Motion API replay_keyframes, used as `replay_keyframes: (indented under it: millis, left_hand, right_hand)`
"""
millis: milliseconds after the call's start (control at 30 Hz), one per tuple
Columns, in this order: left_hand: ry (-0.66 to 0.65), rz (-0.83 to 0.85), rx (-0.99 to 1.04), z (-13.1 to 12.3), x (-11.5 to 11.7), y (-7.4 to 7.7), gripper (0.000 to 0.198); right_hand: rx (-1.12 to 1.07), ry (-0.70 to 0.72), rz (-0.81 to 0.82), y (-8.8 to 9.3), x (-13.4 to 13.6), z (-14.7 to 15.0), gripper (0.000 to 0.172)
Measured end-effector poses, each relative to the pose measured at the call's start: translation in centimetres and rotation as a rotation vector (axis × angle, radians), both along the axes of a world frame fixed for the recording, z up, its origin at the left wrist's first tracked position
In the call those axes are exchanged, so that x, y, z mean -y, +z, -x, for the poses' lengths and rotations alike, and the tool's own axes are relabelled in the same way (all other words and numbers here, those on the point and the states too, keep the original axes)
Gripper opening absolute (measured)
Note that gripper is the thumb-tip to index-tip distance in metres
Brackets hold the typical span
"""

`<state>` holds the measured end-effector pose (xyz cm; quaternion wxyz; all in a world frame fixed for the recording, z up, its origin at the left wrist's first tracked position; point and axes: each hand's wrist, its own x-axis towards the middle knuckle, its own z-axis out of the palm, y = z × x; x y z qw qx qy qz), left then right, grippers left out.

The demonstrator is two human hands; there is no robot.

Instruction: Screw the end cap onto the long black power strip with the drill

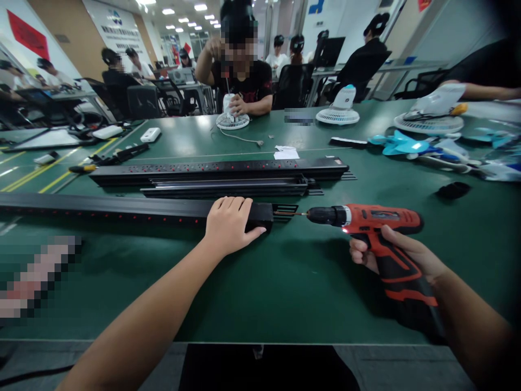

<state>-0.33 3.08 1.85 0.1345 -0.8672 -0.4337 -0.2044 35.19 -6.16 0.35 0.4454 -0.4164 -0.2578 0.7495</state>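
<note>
My right hand (401, 252) is wrapped round the grip of a red and black cordless drill (385, 217), one finger at the trigger and its small light on. The long bit (295, 213) points left to the end of a long black bar with red dots (134, 209); whether its tip touches is hard to tell. Over the near end of that bar lies my left hand (230, 225), fingers across the top and thumb along the front side, gripping it on the table. Slotted black tabs (287, 209) stick out from the bar's end, behind the bit.
Beyond lie another red-dotted black bar (228, 169) and thin black rails (228, 187). White fan parts (337, 111), blue fan blades (402, 144) and a small black piece (453, 190) lie to the right. Across the green table (260, 293), a person (244, 81) works on a fan.
</note>
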Motion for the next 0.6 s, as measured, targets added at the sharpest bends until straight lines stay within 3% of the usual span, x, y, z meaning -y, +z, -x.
replay_keyframes:
  millis: [600]
  left_hand:
    - [0.001, 0.003, 0.009, 0.01, 0.08, 0.01, 0.057]
  right_hand:
    - [0.02, 0.012, -0.003, 0.31, -0.07, 0.19, 0.032]
